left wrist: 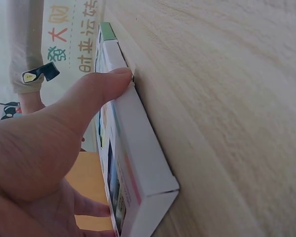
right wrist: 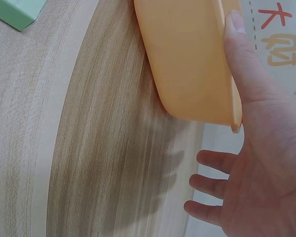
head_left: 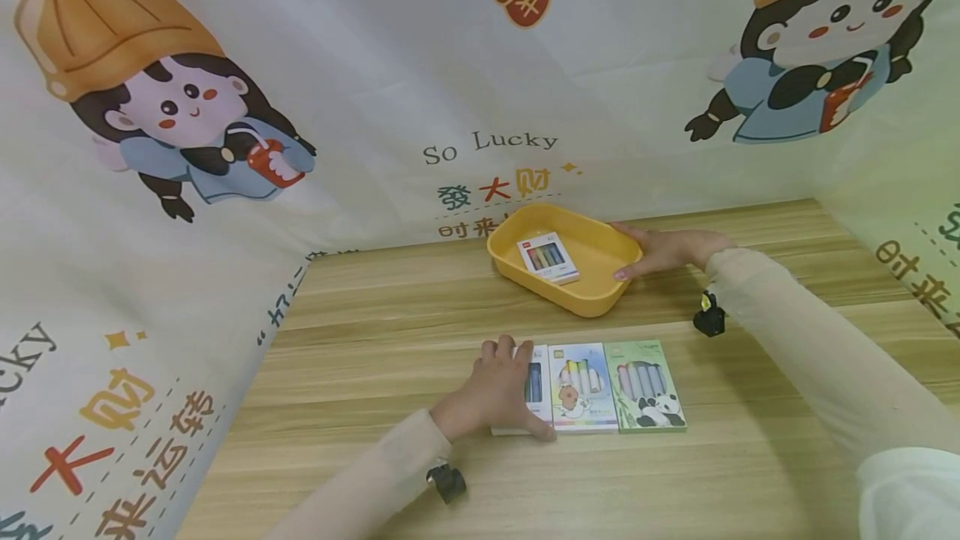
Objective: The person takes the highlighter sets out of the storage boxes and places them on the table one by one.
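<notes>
My left hand [head_left: 501, 390] spans the leftmost of three crayon boxes standing side by side, thumb on its near edge and fingertips at the far edge. That white crayon box [head_left: 535, 386] is partly covered by the hand; its side [left wrist: 138, 143] shows in the left wrist view. Beside it are a white crayon box with a cartoon animal [head_left: 583, 407] and a green crayon box with pandas [head_left: 647, 382]. With its thumb on the rim, my right hand [head_left: 667, 248] holds the right end of a yellow plastic basket [head_left: 603, 261]. Inside the basket lies a small crayon box [head_left: 550, 257].
Everything is on a wood-grain table [head_left: 375, 323]. A printed cloth [head_left: 360, 107] hangs behind it and along both sides, close behind the basket. Small black devices [head_left: 708, 315] are strapped to both wrists.
</notes>
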Action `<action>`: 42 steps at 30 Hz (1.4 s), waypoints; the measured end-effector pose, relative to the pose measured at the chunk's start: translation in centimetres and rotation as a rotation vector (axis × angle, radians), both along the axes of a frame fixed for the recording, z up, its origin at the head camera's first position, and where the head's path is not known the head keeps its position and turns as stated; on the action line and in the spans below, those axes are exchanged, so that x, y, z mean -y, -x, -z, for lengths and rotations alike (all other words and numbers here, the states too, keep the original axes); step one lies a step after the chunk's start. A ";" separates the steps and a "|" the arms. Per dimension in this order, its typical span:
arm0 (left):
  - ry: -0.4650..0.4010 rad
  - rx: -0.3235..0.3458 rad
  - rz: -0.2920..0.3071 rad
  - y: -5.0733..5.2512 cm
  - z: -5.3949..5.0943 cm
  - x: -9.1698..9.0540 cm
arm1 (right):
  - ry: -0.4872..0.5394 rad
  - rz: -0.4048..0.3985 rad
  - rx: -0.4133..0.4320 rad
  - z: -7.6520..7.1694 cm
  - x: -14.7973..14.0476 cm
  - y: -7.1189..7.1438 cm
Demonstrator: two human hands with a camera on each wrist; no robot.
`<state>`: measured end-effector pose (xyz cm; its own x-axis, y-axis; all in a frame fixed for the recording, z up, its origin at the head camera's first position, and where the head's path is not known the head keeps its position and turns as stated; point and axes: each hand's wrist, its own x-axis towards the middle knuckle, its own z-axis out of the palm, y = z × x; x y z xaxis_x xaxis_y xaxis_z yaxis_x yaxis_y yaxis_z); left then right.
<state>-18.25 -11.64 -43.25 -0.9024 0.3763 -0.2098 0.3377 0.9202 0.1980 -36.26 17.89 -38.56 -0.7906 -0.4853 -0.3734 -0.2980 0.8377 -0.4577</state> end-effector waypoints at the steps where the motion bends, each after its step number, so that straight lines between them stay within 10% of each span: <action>1: -0.001 0.000 0.000 0.0 0.0 0.0 | -0.002 0.000 0.001 0.0 0.0 0.0; 25: 0.021 0.035 -0.023 -0.2 -0.2 0.2 | -0.014 0.007 0.013 -0.2 0.2 0.1; 42: 0.108 -0.052 0.030 2.5 -5.9 -1.5 | 0.012 0.015 0.024 0.0 0.1 0.1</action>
